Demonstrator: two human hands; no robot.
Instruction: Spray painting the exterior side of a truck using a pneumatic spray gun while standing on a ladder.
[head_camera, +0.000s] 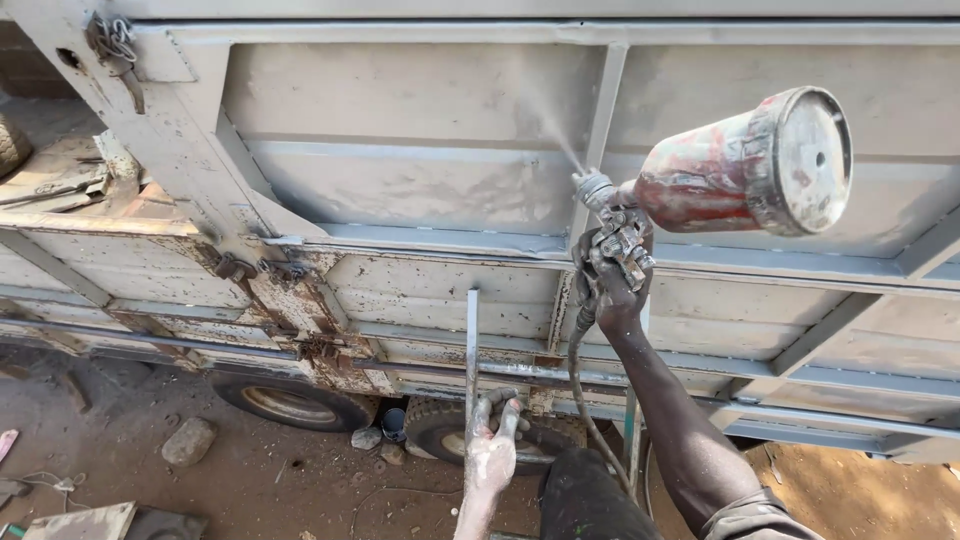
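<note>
Spraying grey paint on the truck side panel (420, 130).

My right hand (612, 285) grips the spray gun (700, 175), cup tilted sideways, mist hitting the panel's upper section by a vertical rib (600, 120). I'd judge steady, even passes best, nozzle kept near the metal. My left hand (492, 440), paint-coated, is closed around a thin upright bar (471, 340). The hose (585, 400) hangs by my knee and could snag. Wheels (295, 400) and stones (188, 440) lie below.

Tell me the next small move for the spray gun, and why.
Probably sweep the spray gun in the right hand leftward along the upper panel: mist is hitting beside the vertical rib, while the panel farther left looks patchy. The left hand steadies on a thin upright bar.
</note>
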